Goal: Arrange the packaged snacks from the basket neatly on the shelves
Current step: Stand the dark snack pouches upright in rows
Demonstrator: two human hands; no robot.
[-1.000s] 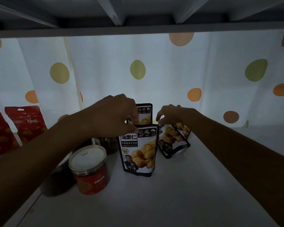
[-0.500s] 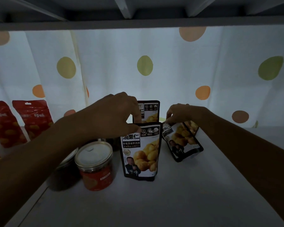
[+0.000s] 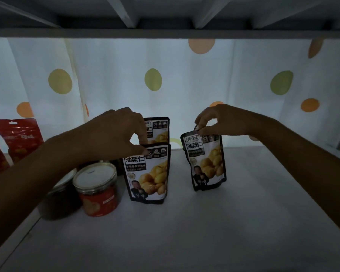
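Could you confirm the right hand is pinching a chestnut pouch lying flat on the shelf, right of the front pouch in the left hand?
Not flat: the head view shows the right hand pinching a chestnut pouch upright on the shelf, right of the front pouch in the left hand.

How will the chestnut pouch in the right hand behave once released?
Probably light: the right hand holds the chestnut pouch by a fingertip pinch. Likely floppy film, bulging unevenly. It may tip: narrow base, and the left hand pinches the front pouch upright too.
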